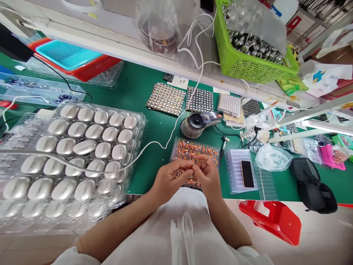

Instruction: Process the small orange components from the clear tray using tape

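My left hand and my right hand meet fingertip to fingertip in front of my body. The thumbs and forefingers of both are pinched together, and whatever they hold is too small or too hidden to name. Right beneath them lies a clear tray filled with small orange parts, partly covered by my hands. Just behind that tray stands a round grey device with a black top. A small hammer-like tool with a black handle lies by the tray's right edge.
Stacked clear trays of silvery oval cases fill the left side. A white cable crosses the green table. To the right are a phone on clear trays and an open black case. A green basket sits on the shelf above.
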